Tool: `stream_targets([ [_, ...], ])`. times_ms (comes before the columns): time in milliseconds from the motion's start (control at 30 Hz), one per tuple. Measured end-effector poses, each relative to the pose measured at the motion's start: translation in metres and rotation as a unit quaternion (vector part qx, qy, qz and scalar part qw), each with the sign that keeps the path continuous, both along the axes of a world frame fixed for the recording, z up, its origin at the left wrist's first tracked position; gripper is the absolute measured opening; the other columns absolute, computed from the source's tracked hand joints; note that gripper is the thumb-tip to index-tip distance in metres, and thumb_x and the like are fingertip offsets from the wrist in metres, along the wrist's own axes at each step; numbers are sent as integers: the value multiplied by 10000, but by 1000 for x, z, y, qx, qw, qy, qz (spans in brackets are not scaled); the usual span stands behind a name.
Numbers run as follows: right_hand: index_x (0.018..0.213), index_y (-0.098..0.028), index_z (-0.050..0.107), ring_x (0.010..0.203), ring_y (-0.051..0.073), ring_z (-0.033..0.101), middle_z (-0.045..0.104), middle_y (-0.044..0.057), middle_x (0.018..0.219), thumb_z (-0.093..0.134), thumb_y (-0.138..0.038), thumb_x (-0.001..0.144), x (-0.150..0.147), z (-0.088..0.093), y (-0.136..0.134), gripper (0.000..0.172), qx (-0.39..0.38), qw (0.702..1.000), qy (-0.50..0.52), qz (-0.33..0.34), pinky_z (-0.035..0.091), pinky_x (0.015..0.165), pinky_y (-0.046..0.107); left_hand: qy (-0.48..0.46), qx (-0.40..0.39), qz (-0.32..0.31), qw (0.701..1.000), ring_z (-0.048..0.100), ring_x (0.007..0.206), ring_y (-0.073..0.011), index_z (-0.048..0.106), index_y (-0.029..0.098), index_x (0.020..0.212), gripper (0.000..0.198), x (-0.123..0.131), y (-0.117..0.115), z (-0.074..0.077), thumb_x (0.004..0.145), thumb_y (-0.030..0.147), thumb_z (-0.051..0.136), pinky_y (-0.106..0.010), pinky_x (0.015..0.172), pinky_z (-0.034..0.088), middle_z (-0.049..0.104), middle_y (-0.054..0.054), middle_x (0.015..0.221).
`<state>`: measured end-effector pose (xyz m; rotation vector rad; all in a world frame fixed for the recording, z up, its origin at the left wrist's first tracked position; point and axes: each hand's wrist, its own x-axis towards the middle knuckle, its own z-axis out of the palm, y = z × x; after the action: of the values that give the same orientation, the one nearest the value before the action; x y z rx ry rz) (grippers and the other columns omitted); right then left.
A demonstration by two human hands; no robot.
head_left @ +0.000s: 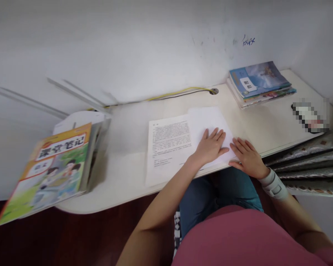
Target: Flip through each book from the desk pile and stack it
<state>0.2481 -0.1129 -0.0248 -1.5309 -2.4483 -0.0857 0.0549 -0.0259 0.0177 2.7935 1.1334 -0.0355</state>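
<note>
Head view: the right hand (247, 158), grip spread, rests at the right edge of a white sheet (207, 120) on the table (124, 171); the left hand (211, 147), grip also spread, lies flat on that sheet; farther off, stacked books (259, 83).

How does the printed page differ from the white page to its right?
The printed page shows lines of dark text; the white page shows none where visible. The left hand lies flat on the white page, not on the printed page. Both lie on the desk.
</note>
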Motion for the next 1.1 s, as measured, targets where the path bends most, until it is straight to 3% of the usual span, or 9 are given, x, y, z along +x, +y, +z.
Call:
stream_targets([
  [100,1392,-104,451,1378,309,342,420,185,1467,384,-575,918,-1,3,-2,671,7,1000,0,-1,297,1100,485,-37,49,107,992,146,1440,-393,358,201,1460,615,-14,-7,2,933,518,384,-679,1100,144,294,-131,1545],
  [167,1364,-113,485,1347,305,386,445,178,1452,383,-568,921,0,7,0,643,1,1000,-6,5,325,1081,468,-58,44,174,982,123,1426,-448,346,199,1467,641,-25,-13,2,923,536,390,-696,1066,208,229,-143,1567],
  [233,1328,-142,524,1290,283,455,488,164,1421,374,-551,931,5,13,8,590,-18,1000,-13,12,373,1037,434,-73,14,199,977,141,1414,-468,340,201,1469,647,-34,-18,-2,922,543,387,-679,1047,271,208,-147,1573],
  [333,1342,-153,508,1267,281,477,468,175,1433,369,-539,937,18,20,35,576,-38,999,-29,-16,386,1015,430,-95,-5,200,975,135,1416,-463,366,214,1455,616,-39,-22,-10,925,525,400,-662,1054,277,208,-144,1574],
  [433,1418,-115,407,1362,343,355,361,226,1491,409,-589,905,34,20,65,698,-49,995,-59,-62,307,1067,505,-120,11,191,974,101,1429,-442,399,189,1432,602,-40,-19,-19,922,507,424,-647,1070,270,220,-163,1567],
  [533,1435,-118,378,1392,353,303,344,230,1499,402,-637,885,44,14,81,756,-81,992,-69,-62,275,1079,528,-143,38,161,976,91,1450,-377,423,169,1406,581,-40,-16,-26,927,496,419,-615,1104,254,258,-179,1551],
  [633,1432,-142,387,1399,353,287,329,215,1512,382,-668,875,46,8,83,765,-76,993,-64,-57,256,1085,538,-151,52,141,977,87,1462,-324,407,183,1410,566,-39,-13,-28,938,495,389,-603,1125,233,266,-168,1550],
  [767,1423,-151,405,1402,349,280,327,199,1518,378,-652,883,44,6,80,738,-70,994,-65,-57,246,1087,540,-137,40,137,980,76,1463,-318,408,148,1406,580,-36,-10,-23,946,499,356,-593,1137,226,254,-188,1549],
  [1100,1417,-153,415,1396,357,284,335,187,1517,344,-672,881,44,7,80,750,-68,995,-60,-53,241,1085,552,-113,54,156,980,31,1448,-395,489,88,1339,582,-32,-7,-31,920,488,429,-613,1125,234,281,-207,1534],
])
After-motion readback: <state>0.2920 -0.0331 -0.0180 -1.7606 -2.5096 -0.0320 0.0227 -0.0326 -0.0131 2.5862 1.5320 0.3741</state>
